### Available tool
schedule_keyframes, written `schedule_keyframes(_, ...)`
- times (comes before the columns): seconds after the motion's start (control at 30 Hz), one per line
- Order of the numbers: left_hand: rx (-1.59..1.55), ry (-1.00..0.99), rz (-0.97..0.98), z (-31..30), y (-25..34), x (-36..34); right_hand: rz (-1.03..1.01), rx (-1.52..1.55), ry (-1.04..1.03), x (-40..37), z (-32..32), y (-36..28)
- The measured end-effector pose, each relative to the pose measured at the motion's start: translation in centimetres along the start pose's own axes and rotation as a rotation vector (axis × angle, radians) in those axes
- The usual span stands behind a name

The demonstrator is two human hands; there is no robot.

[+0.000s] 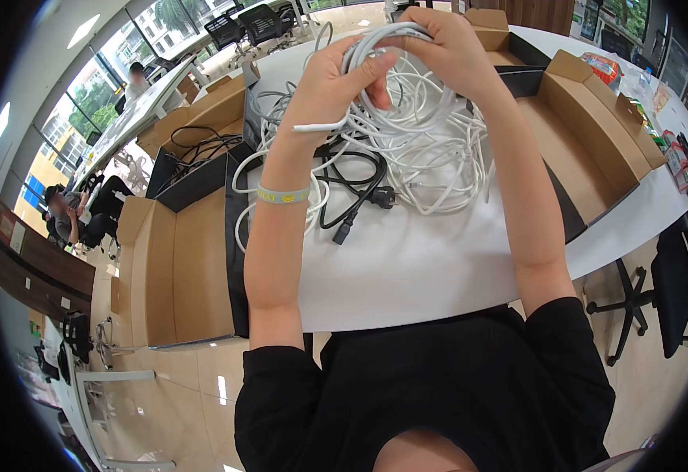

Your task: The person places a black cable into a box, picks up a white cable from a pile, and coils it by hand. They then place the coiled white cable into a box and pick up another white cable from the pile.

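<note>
A white cable (436, 118) is wound into a loose coil between my two hands, above the far part of the table. My left hand (336, 79) grips the coil's left side, its thumb pressed over the loops. Fingers of my right hand (448, 49) pinch the top of the same coil. One short cable end sticks out to the left below my left hand. Beneath and behind my hands lies a tangled heap of white cables (446, 177). A black power cord (369, 195) with a plug rests on the near side of the heap.
Left stands an open cardboard box (194, 267); behind it another box (190, 185) holds black cables (201, 149). Open boxes (584, 149) line the right side. Packets (681, 163) lie on the white table (407, 275) at far right. A black chair (675, 275) stands right; people sit far left.
</note>
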State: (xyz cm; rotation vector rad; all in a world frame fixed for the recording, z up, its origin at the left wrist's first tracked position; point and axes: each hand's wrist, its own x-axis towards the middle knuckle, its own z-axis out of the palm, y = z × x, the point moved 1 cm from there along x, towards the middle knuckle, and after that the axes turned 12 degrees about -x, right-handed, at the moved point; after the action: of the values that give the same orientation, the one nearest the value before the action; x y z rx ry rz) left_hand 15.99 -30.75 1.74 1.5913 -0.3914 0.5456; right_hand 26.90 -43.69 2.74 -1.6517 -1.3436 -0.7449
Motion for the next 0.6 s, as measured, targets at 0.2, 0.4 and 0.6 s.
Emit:
schedule_keyframes(0.2,-0.474,-0.115,-0.284,-0.8,-1.3,0.2,0.022,0.108,-0.1,0.3,0.9,0.7)
schedule_keyframes(0.4,-0.513,-0.221,-0.243,-1.0,-0.8,-0.4,0.27,0.722,-0.402,-0.3,0.2,0.1)
schedule_keyframes(0.6,-0.163,-0.343,-0.142,-2.6,-0.4,-0.3,0.28,0.956,-0.518,-0.5,0.1,-0.8)
